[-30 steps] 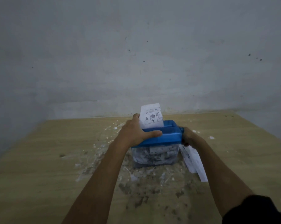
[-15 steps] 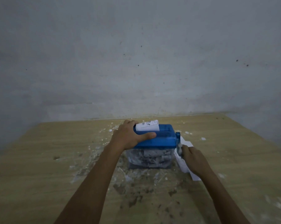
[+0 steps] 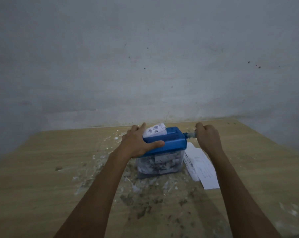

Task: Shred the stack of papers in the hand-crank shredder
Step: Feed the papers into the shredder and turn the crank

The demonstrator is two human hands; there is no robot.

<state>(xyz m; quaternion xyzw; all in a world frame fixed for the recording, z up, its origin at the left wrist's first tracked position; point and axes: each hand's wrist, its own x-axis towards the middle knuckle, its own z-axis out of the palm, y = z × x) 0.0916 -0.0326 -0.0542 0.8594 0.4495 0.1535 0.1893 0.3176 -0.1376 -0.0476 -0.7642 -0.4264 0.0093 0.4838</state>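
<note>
Left hand (image 3: 140, 143) clamped over the near-left end of the blue lid (image 3: 169, 140) of the hand-crank shredder (image 3: 160, 152), thumb laid along the lid's front edge and fingers reaching over the back; right hand (image 3: 207, 137) clenched round the crank handle (image 3: 190, 134), which projects from the lid's right end; both forearms extended forward from the bottom of the frame, the right wrist raised above the loose sheets. A short crumpled stub of printed sheet (image 3: 155, 132) stands in the feed slot, touching the left fingers; the stack of papers (image 3: 201, 166) awaiting shredding lies flat on the wooden table (image 3: 42, 169), just beside the shredder's right wall; the clear bin (image 3: 159, 164) beneath the lid appears packed with strips to its top. Probable faults, as judgement: a full bin may block the cutters and jam the stub; the curled stub may fold and bunch in the slot; hard cranking may tip or slide the light body if the left hand eases; the sweeping right hand may scatter the stack; fingers beside the slot risk being nipped.
</note>
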